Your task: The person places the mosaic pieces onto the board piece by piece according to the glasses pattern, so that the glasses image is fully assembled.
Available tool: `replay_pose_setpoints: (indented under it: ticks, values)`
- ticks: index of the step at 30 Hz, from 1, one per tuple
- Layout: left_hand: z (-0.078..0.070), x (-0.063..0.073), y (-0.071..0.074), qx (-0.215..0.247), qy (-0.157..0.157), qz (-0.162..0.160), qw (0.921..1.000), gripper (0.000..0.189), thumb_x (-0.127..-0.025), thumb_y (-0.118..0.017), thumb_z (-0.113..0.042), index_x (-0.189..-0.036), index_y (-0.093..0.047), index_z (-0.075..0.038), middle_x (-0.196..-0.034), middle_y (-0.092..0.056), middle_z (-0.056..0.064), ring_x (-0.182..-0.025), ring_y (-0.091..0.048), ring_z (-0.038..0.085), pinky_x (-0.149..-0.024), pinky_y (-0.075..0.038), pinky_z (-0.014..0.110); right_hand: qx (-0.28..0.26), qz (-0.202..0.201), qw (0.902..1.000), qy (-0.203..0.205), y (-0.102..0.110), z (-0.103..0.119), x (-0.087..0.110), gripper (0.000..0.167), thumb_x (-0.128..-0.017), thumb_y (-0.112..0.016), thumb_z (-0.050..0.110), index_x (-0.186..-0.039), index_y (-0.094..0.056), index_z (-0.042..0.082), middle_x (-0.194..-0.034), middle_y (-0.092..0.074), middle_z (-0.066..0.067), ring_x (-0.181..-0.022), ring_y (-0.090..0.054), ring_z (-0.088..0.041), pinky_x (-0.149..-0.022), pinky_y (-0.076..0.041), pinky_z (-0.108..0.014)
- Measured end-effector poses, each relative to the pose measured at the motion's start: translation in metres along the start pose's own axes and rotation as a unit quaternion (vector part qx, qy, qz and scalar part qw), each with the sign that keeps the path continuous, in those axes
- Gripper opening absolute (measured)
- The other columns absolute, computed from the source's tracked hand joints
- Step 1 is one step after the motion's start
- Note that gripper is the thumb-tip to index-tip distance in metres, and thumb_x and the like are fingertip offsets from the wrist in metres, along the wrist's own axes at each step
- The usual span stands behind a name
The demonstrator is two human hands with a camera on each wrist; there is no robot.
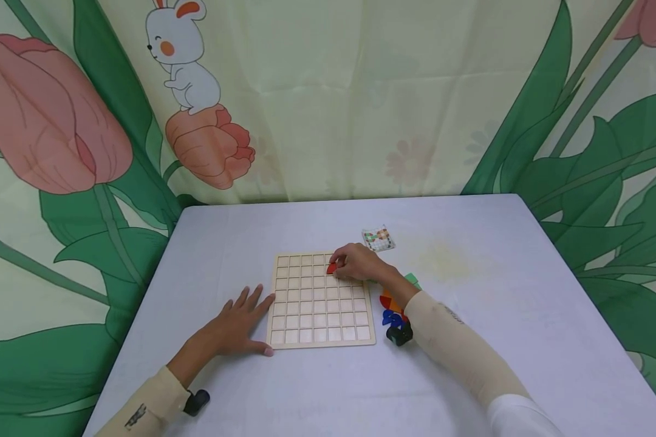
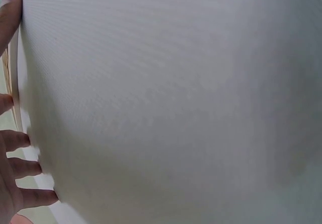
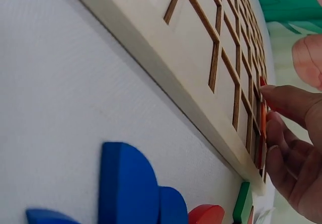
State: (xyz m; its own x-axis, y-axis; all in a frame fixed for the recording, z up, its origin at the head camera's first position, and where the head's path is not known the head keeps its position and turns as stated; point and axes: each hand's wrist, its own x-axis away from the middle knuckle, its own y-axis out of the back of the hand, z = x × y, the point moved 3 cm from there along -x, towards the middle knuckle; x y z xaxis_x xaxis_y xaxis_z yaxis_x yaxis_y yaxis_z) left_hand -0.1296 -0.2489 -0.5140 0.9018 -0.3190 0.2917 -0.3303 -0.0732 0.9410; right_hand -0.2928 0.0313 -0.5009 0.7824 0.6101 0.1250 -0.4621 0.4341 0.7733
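A wooden grid board (image 1: 319,308) with square cells lies flat on the table. My left hand (image 1: 235,328) rests beside the board's left edge, fingers spread, with thumb and a finger touching the frame. Near the far edge of the grid, my right hand (image 1: 358,262) pinches a small red piece (image 1: 331,268) between thumb and fingers. In the right wrist view, more red-orange can be seen along the far cells by the fingers; how those pieces sit is partly hidden. The left wrist view shows mostly tablecloth, with the left fingers (image 2: 24,168) at its edge.
Right of the board lies a loose group of coloured pieces, partly under the right forearm: blue (image 3: 133,183), red (image 3: 206,214), orange (image 1: 396,307) and green (image 1: 412,279). A small printed card (image 1: 379,238) lies beyond the board. A patterned curtain (image 1: 350,109) hangs behind the table.
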Motion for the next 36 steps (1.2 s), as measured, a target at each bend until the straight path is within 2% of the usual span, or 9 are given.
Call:
replay_pose_setpoints:
  ticks: [8, 14, 17, 20, 24, 30, 36]
  values:
    - [0.0, 0.0, 0.0, -0.001, 0.001, -0.002, 1.0, 0.118, -0.069, -0.069, -0.08, -0.16, -0.026, -0.018, -0.167, -0.017, 0.02, -0.152, -0.015, 0.05, -0.11, -0.027, 0.073, 0.013, 0.013, 0.9997, -0.015, 0.002, 0.005, 0.0, 0.021, -0.088, -0.077, 0.018, -0.108, -0.076, 0.012, -0.085, -0.068, 0.002, -0.077, -0.057, -0.014, -0.07, -0.047, -0.027]
    - [-0.002, 0.0, 0.003, 0.003, 0.003, -0.003, 1.0, 0.118, -0.07, -0.07, -0.079, -0.16, -0.026, -0.017, -0.167, -0.016, 0.021, -0.152, -0.014, 0.05, -0.111, -0.026, 0.073, 0.028, 0.016, 0.9994, -0.013, 0.005, 0.007, -0.001, 0.018, -0.088, -0.078, 0.02, -0.103, -0.077, 0.012, -0.083, -0.067, 0.002, -0.074, -0.056, -0.014, -0.066, -0.045, -0.027]
    - [-0.002, 0.0, 0.003, 0.003, 0.003, -0.003, 1.0, 0.118, -0.07, -0.07, -0.079, -0.16, -0.027, -0.017, -0.167, -0.016, 0.021, -0.152, -0.014, 0.05, -0.111, -0.026, 0.072, 0.028, 0.018, 0.9994, -0.01, 0.005, 0.007, -0.001, 0.02, -0.088, -0.078, 0.02, -0.106, -0.076, 0.012, -0.083, -0.067, 0.002, -0.073, -0.056, -0.014, -0.066, -0.046, -0.026]
    - [-0.002, 0.001, 0.003, 0.003, 0.004, -0.001, 1.0, 0.118, -0.07, -0.07, -0.079, -0.16, -0.027, -0.017, -0.167, -0.016, 0.021, -0.152, -0.014, 0.05, -0.111, -0.026, 0.072, 0.013, 0.018, 0.9998, 0.001, 0.004, 0.004, -0.001, 0.025, -0.089, -0.077, 0.021, -0.112, -0.074, 0.011, -0.085, -0.068, 0.003, -0.074, -0.057, -0.013, -0.068, -0.048, -0.025]
    - [-0.002, 0.001, 0.003, 0.006, 0.002, -0.002, 1.0, 0.117, -0.07, -0.071, -0.078, -0.16, -0.027, -0.017, -0.167, -0.017, 0.021, -0.152, -0.014, 0.05, -0.111, -0.026, 0.072, -0.038, 0.02, 0.9989, 0.02, 0.005, -0.005, 0.002, 0.029, -0.093, -0.073, 0.022, -0.119, -0.071, 0.01, -0.092, -0.07, 0.003, -0.079, -0.059, -0.012, -0.071, -0.051, -0.026]
    - [-0.001, 0.001, 0.002, 0.003, -0.002, -0.007, 1.0, 0.117, -0.07, -0.071, -0.078, -0.16, -0.028, -0.017, -0.167, -0.018, 0.021, -0.151, -0.016, 0.05, -0.111, -0.027, 0.072, -0.095, 0.006, 0.9949, 0.032, 0.015, -0.021, 0.015, 0.031, -0.099, -0.065, 0.024, -0.124, -0.069, 0.008, -0.103, -0.07, -0.002, -0.081, -0.061, -0.014, -0.072, -0.054, -0.026]
    - [0.0, 0.002, 0.001, 0.005, -0.004, -0.006, 1.0, 0.117, -0.07, -0.07, -0.079, -0.16, -0.028, -0.018, -0.167, -0.018, 0.02, -0.152, -0.016, 0.049, -0.111, -0.027, 0.072, -0.137, -0.024, 0.9902, -0.011, 0.029, -0.04, 0.032, 0.03, -0.1, -0.064, 0.023, -0.123, -0.069, 0.005, -0.106, -0.067, -0.009, -0.067, -0.063, -0.02, -0.065, -0.056, -0.03]
